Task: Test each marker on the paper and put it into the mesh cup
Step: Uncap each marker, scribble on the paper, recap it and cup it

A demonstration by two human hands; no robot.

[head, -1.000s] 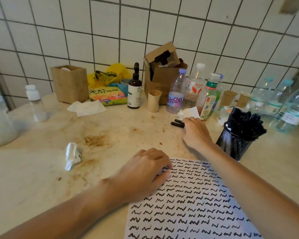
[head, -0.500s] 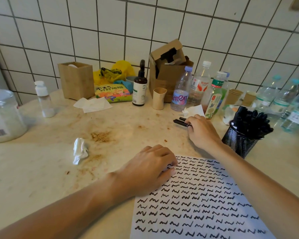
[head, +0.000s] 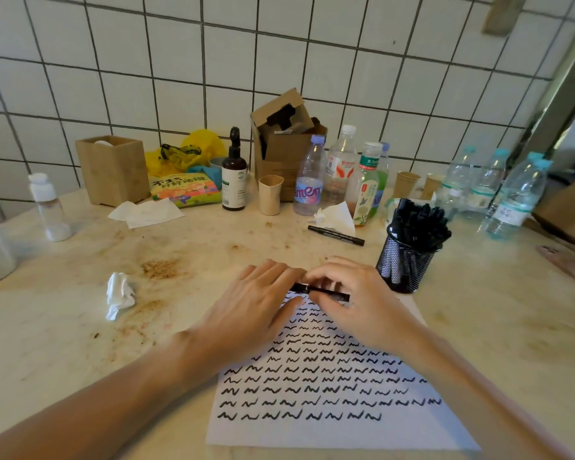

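You're holding one black marker [head: 322, 290] level between both hands over the top edge of the paper [head: 329, 386]. Right hand [head: 352, 303] is gripping its right end, left hand [head: 259, 303] is pinching the left end. Another marker [head: 336, 235] is lying on the table [head: 80, 343], just behind. Mesh cup [head: 405, 263] is sitting beside your right hand, packed with markers.

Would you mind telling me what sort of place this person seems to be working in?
Probably a kitchen or pantry counter in everyday use: a white tiled wall backs a stained stone countertop crowded with water bottles, paper cups and a snack packet.
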